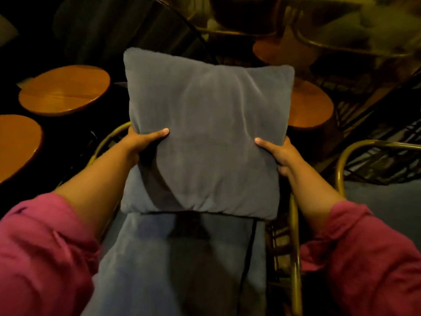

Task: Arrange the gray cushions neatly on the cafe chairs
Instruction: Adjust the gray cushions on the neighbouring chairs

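Counts: one square gray cushion held up; one gray seat pad beneath it; two hands, left hand and right hand; four round wooden tabletops; two pink sleeves.

A dim cafe: small round wooden tables crowd among rattan chairs with gray seat pads.

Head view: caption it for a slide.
Left hand and right hand hold a gray cushion upright over a cushioned cafe chair.
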